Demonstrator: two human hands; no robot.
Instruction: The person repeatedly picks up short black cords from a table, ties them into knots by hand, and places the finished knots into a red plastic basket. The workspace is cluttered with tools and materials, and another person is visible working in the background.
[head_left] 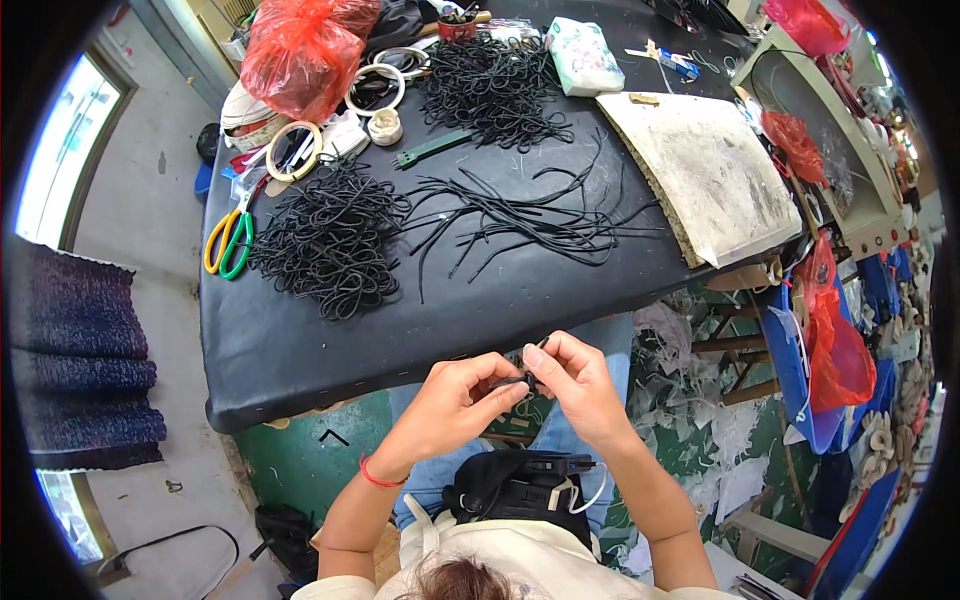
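Just off the table's front edge, both my hands meet over my lap around a short piece of black cord (523,382). My left hand (468,393) pinches it between thumb and fingers. My right hand (577,381) is closed on it too, thumb against the fingertips; much of the cord is hidden by the fingers. On the black tabletop (330,350) ahead lies a spread of loose straight black cords (540,225). To their left sits a tangled heap of looped black cord (335,240), with a second heap (490,85) farther back.
Scissors with yellow and green handles (232,240) lie at the left edge. Behind are tape rolls (294,152), a red plastic bag (308,55), a green strip-like tool (434,148) and a tissue pack (584,58). A worn pale board (705,165) covers the right side. Scraps litter the floor.
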